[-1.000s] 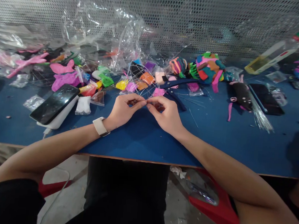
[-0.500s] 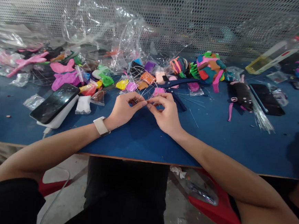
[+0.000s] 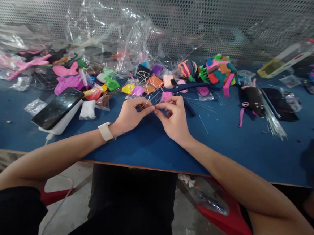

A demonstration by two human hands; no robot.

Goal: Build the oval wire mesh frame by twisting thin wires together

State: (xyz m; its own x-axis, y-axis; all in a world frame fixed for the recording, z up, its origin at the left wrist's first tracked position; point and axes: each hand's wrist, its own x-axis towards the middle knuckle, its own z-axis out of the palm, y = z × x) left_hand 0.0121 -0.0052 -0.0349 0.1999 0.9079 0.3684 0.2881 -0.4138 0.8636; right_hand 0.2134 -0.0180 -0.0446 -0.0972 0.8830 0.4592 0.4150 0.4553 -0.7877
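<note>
Pinching the thin, silvery wire frame (image 3: pixel 146 85) over the blue table (image 3: pixel 149 149), the left hand (image 3: pixel 130 116) and right hand (image 3: pixel 176 123) squeeze its near end, a good spot, as it looks light and bendy.

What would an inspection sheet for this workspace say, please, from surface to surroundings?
Surface: blue tabletop, small crumbs at left.
Things in hand: thin bent wires at the fingertips.
Clutter: colored clay packets, crumpled clear plastic, a blue-handled tool and a phone around the hands.
Hands: left hand and right hand pinch the wires, fingertips meeting.
Cables: white cable below the phone.
Surroundings: perforated screen behind; tilted bottle with yellow liquid at right.
</note>
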